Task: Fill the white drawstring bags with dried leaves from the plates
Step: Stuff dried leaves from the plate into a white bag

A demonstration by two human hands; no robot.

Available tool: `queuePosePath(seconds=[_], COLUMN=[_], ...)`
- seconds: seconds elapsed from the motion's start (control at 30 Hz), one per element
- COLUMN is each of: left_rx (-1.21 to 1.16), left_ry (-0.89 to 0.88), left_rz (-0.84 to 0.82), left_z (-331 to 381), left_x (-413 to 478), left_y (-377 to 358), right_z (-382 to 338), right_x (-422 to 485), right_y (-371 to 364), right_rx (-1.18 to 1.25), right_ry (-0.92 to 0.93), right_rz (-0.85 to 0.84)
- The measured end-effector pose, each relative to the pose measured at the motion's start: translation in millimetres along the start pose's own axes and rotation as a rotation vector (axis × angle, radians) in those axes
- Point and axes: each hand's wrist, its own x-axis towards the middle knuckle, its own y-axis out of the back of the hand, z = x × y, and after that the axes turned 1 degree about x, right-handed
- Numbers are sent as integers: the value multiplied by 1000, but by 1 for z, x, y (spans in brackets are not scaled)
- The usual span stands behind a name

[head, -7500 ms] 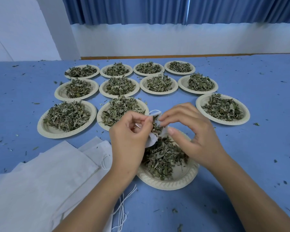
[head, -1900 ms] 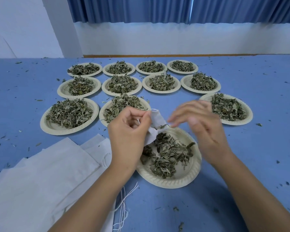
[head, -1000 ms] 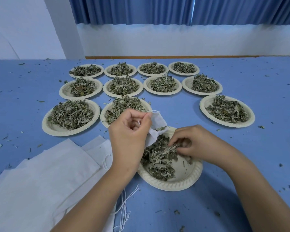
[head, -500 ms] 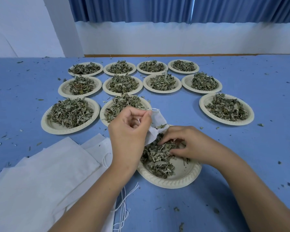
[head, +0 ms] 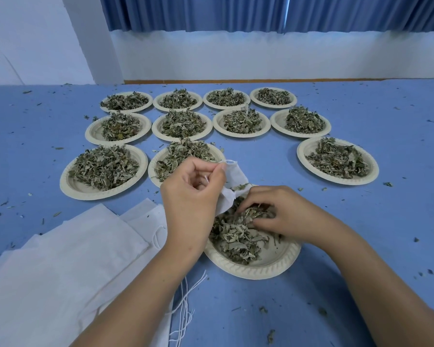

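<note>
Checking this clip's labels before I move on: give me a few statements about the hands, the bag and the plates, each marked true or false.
1. The left hand pinches the rim of a white bag. True.
2. The right hand hangs over the bag's mouth, dropping leaves in. False: it is down on the nearest plate, fingers curled round dried leaves.
3. The nearest plate is bare. False: leaves cover much of it.
4. A pile of spare bags lies flat to the left of the left forearm. True.
</note>
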Motion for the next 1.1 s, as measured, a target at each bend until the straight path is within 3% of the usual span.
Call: queuePosePath(seconds=[0.4, 0.5, 0.57, 0.67, 0.77, 0.97, 1.1], left_rx=[12, 20, 26, 24, 35, 19, 47], left_ry=[17, 8, -4, -12, -18, -27, -46], left_rz=[-43, -82, -105, -126, -134, -104, -140], left_z=[-1, -2, -1, -2, -3, -2, -5], left_x=[0, -2, -4, -6, -7, -5, -8], left_y=[1, -1, -3, -5, -5, -4, -6], right_z=[-8, -8, -8, -7, -4, -3, -3], right_x=[-9, -5, -3, -1, 1, -1, 2], right_y=[15, 6, -1, -10, -12, -8, -11], right_rx=[632, 749, 671, 339, 67, -15, -155], right_ry=[231, 190, 140, 101, 183, 228, 317], right_rz=[502, 597, 624, 633, 669, 688, 601])
